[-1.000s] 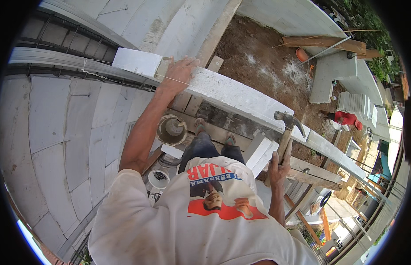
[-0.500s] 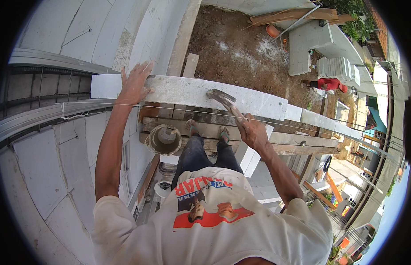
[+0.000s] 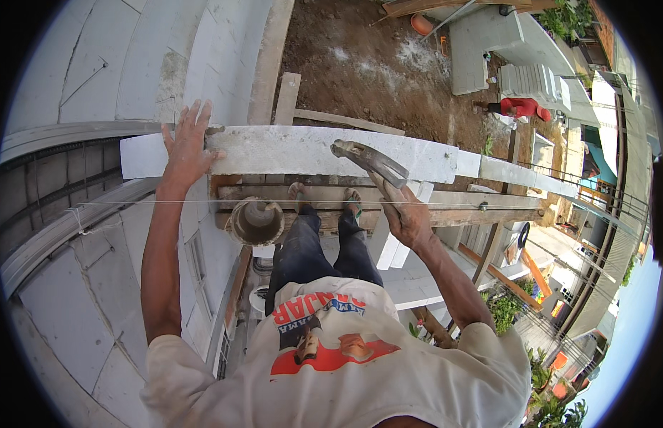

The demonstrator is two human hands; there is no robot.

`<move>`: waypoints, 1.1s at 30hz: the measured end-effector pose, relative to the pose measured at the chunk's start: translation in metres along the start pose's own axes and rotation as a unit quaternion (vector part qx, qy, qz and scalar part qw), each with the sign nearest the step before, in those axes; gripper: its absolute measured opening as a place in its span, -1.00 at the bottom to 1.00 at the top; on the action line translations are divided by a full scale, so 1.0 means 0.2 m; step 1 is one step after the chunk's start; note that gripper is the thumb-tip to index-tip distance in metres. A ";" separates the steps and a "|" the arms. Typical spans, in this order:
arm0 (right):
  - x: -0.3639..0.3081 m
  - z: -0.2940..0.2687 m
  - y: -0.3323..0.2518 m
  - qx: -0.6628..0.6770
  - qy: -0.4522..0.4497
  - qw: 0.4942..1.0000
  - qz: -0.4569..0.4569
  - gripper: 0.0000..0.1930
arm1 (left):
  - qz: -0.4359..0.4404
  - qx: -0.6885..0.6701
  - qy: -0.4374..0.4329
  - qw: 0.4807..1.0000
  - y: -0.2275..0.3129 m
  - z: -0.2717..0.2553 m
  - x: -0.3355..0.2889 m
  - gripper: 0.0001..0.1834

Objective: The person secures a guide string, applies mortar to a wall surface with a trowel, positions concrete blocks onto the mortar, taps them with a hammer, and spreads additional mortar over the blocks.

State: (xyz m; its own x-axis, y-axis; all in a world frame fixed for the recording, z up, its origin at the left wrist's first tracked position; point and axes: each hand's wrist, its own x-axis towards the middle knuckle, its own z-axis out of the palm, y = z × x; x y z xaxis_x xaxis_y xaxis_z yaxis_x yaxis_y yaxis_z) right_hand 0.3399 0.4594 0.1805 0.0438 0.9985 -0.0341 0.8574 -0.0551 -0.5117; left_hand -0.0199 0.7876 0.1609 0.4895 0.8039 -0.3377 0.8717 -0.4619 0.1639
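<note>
A long white lightweight-concrete block (image 3: pixel 281 151) lies along the top of the wall in front of me. My left hand (image 3: pixel 187 152) rests on its left part with fingers spread. My right hand (image 3: pixel 408 217) is wrapped round the handle of a claw hammer (image 3: pixel 372 161). The hammer's metal head is over the block's near edge, right of the middle; I cannot tell whether it touches. A thin string line (image 3: pixel 310 202) runs on my side of the block, passing over my left forearm and close to my right hand. Most of the handle is hidden in my grip.
I stand on wooden scaffold planks (image 3: pixel 453 217), a mortar-stained bucket (image 3: pixel 236 227) left of my feet. Steel bars and metal channels (image 3: pixel 68 132) border the left wall. Beyond lies bare soil (image 3: pixel 360 50), with a person in red (image 3: pixel 520 108) near stacked blocks (image 3: pixel 531 82).
The hammer has turned so its claw now shows. My left hand stays on the block. The whole view has shifted slightly, and the string now appears farther from the block.
</note>
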 end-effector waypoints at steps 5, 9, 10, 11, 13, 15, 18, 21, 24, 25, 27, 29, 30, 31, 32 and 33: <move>0.00 -0.09 -0.01 -0.026 -0.074 0.996 0.049 -0.25 | 0.003 0.005 0.010 1.000 0.00 0.02 0.00 0.29; 0.01 -0.10 -0.02 -0.066 -0.111 0.990 0.060 -0.43 | -0.016 0.023 0.009 1.000 -0.01 0.01 -0.01 0.31; 0.00 -0.11 -0.04 -0.066 -0.109 0.990 0.055 -0.43 | -0.024 0.022 -0.001 0.999 -0.02 0.00 -0.02 0.31; 0.01 -0.14 -0.06 -0.041 -0.078 0.995 0.047 -0.43 | -0.034 0.023 0.010 0.999 -0.02 0.00 -0.01 0.31; -0.06 -0.10 -0.03 -0.006 -0.030 0.999 0.044 -0.39 | -0.025 0.013 0.009 1.000 -0.01 0.01 -0.02 0.35; -0.02 -0.07 0.00 0.020 -0.031 0.999 0.019 -0.33 | -0.033 0.008 0.029 0.999 -0.02 0.00 -0.03 0.39; 0.06 -0.15 -0.05 0.106 -0.125 0.982 0.090 -0.26 | -0.070 -0.017 0.066 0.995 -0.06 -0.01 -0.06 0.48; 0.16 -0.14 -0.14 0.196 -0.082 0.975 0.062 -0.21 | -0.142 -0.035 0.093 0.985 -0.14 0.02 -0.10 0.53; 0.38 -0.13 -0.25 0.266 -0.182 0.940 0.112 -0.15 | -0.202 -0.034 0.097 0.974 -0.18 0.07 -0.12 0.53; 0.44 -0.10 -0.27 0.287 -0.214 0.925 0.129 -0.13 | -0.214 -0.031 0.096 0.972 -0.19 0.07 -0.14 0.52; 0.55 -0.04 -0.24 0.268 -0.246 0.925 0.106 -0.10 | -0.237 -0.033 0.109 0.965 -0.12 0.04 -0.17 0.47; 0.63 -0.08 -0.25 0.178 -0.271 0.944 0.069 -0.12 | -0.252 -0.035 0.120 0.960 -0.07 0.02 -0.24 0.42; 0.64 -0.12 -0.23 0.091 -0.277 0.955 0.053 -0.15 | -0.239 -0.061 0.191 0.950 -0.03 0.04 -0.31 0.33; 0.63 -0.12 -0.17 0.021 -0.254 0.967 0.007 -0.22 | -0.215 -0.093 0.257 0.938 0.03 0.06 -0.37 0.25; 0.62 -0.12 -0.10 -0.055 -0.231 0.971 -0.030 -0.29 | -0.178 -0.143 0.316 0.921 0.04 0.13 -0.46 0.05; 0.58 -0.11 -0.03 -0.053 -0.176 0.982 -0.041 -0.35 | -0.204 -0.143 0.325 0.913 0.17 0.15 -0.55 -0.17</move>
State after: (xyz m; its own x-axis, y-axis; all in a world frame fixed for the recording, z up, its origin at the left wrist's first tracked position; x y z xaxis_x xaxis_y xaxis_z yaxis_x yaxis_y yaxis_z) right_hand 0.3520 0.5763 0.1981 -0.1923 0.9343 -0.3001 0.8996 0.0457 -0.4343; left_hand -0.0448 0.6733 0.1756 -0.0463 0.9824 0.1811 0.9101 -0.0332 0.4130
